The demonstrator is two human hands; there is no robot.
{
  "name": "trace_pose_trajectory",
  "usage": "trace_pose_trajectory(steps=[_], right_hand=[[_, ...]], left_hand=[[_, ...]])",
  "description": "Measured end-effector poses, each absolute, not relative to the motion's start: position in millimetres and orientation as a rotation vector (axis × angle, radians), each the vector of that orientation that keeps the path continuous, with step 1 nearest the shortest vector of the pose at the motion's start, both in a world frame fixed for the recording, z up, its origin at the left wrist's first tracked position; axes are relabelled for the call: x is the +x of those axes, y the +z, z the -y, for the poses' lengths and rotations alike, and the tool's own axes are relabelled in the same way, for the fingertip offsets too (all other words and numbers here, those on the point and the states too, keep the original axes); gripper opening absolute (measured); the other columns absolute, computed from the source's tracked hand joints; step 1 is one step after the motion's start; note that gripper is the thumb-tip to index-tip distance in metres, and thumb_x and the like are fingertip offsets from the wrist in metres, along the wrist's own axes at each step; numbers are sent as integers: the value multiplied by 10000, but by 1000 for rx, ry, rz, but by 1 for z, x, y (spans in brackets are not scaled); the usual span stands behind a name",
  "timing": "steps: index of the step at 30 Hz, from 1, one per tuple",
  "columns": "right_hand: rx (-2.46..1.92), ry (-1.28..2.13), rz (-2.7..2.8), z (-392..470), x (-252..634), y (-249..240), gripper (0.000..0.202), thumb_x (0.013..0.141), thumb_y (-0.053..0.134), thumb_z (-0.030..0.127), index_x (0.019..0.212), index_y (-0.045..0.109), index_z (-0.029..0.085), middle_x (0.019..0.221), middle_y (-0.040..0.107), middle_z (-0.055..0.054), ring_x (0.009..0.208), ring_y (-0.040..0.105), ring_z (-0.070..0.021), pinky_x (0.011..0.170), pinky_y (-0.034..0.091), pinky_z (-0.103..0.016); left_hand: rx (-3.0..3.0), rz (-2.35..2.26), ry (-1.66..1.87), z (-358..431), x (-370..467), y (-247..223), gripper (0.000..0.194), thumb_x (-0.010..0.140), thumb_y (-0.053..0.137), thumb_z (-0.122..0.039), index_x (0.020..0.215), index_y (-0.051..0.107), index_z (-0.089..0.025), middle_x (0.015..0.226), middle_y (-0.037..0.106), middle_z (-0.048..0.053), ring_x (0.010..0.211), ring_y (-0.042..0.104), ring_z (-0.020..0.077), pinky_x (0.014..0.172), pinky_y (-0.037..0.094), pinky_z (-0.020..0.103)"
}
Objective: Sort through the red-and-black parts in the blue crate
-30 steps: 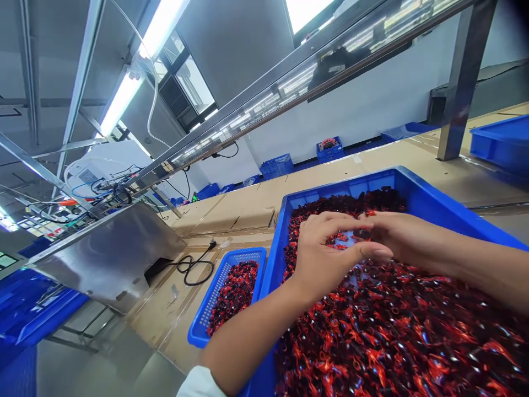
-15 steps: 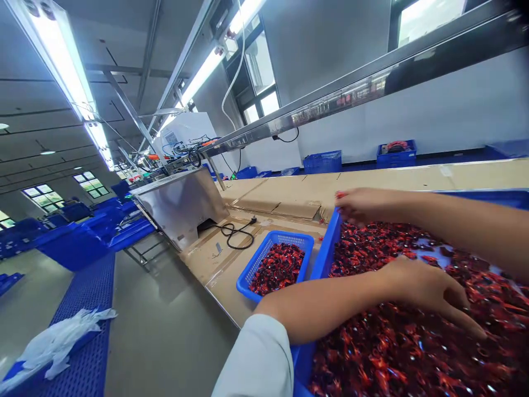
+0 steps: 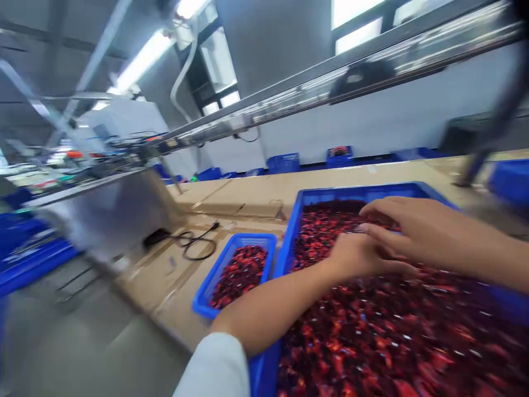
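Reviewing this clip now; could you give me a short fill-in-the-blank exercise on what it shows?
1. The left hand and right hand are over a large bin coloured ____.
2. In the picture, the small basket is to the ____ of the bin.
3. Its dark pieces are mixed with ____ ones.

Missing words: blue; left; red.

Left hand (image 3: 357, 256): partly covered by the right hand (image 3: 407, 226); anything held between them cannot be made out.
Red-and-dark pieces (image 3: 343, 342): smeared by blur.
Large blue tray (image 3: 288, 248): cut off by the view's bottom edge.
Small blue basket (image 3: 217, 268): partly hidden by the left forearm (image 3: 273, 306).
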State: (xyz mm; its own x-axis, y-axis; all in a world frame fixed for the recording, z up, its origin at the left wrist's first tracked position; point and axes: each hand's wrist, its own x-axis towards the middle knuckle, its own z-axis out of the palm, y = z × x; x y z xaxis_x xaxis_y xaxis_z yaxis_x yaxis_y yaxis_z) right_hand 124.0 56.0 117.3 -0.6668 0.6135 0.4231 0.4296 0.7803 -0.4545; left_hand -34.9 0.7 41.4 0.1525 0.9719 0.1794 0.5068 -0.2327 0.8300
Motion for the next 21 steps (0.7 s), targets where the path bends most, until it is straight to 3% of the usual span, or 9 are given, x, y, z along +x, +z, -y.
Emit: trace_pose_trajectory(steps=[3,5,7,8,11,14,17,19,21], right_hand=[[-1051,901,2136,-34,184,100,499,880,870,630,1205,770,265,1077,842,-107,978,775,-320,841,591,-420],[-938,1671,1909,-17,206,89,588,891,854,707,1241,721,254,989,820,-62,922,789,-262,810,609,-372],[-884,1885,1818,-4,217,79,747,773,869,832,1156,737,205,936,808,-69,857,812,-264,792,646,-399],[-859,1937,1774,3,219,74,771,718,902,838,1103,739,191,887,790,-58,815,810,-253,773,650,-393],[-714,2056,1633,21,223,64,662,732,937,750,1019,726,193,730,704,18,738,793,-211,750,652,-356],[-773,2060,1650,27,232,61,606,704,933,698,972,735,192,726,714,10,700,768,-191,687,645,-327],[-1031,1886,1663,7,270,68,605,671,927,635,1042,775,181,855,791,-38,652,719,-156,596,613,-292],[-1192,1723,1644,-15,315,78,514,700,956,523,1030,804,159,795,769,-19,601,666,-122,554,563,-250],[-1362,1535,1600,-35,371,91,397,815,922,502,855,781,133,618,622,43,530,577,-86,498,467,-208]], left_hand=[[2261,-1488,1018,8,-30,61,375,941,891,-572,860,810,-216,933,783,67,911,711,252,886,537,369],[2556,-1391,1182,12,-27,68,226,924,942,-417,1008,843,-231,1221,796,108,1141,735,288,1016,559,420],[2797,-1235,1255,18,-24,69,165,928,938,-341,1048,849,-271,1365,761,108,1201,736,292,1038,587,446],[2864,-1173,1272,23,-21,68,135,947,916,-321,1053,846,-276,1395,749,107,1215,738,293,1039,600,449],[2983,-1023,1234,43,-13,59,233,998,861,-335,1228,831,-321,1438,741,93,1247,743,293,1047,629,442],[3000,-1029,1075,56,-5,54,578,1013,840,-487,1553,688,-348,1547,699,123,1362,714,326,1130,628,481],[2847,-1169,746,56,-2,58,957,999,757,-715,1787,423,-285,1740,532,188,1559,578,400,1236,571,573],[2667,-1343,427,52,-3,60,928,1056,652,-704,1815,372,-249,1806,442,187,1652,469,406,1316,477,614],[2485,-1532,131,45,-6,59,859,1083,586,-632,1801,409,-195,1824,408,190,1708,376,399,1386,356,621]])
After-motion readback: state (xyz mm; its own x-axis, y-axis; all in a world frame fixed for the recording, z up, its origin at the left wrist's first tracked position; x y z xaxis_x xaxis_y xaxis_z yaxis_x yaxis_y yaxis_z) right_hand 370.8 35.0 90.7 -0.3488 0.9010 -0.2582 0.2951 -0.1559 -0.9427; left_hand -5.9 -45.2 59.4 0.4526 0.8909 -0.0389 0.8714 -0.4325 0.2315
